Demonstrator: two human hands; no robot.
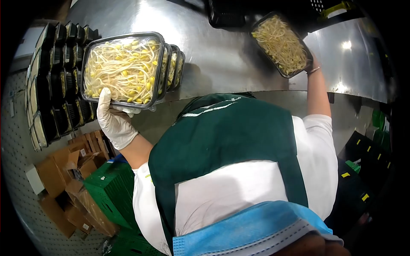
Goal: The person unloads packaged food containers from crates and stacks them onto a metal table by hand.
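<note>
My left hand, in a white glove, grips a stack of black plastic trays of bean sprouts by the lower edge. The front tray is tilted toward me and shows pale sprouts with yellow heads under a clear cover. More such trays sit behind it. At the right, my right hand holds one black tray of bean sprouts from its near end, above the metal table. Most of that hand is hidden behind the tray.
Stacked rows of filled black trays stand at the far left. Below them are cardboard boxes and green plastic crates. Black containers lie at the table's back. Dark crates with yellow labels are at the right.
</note>
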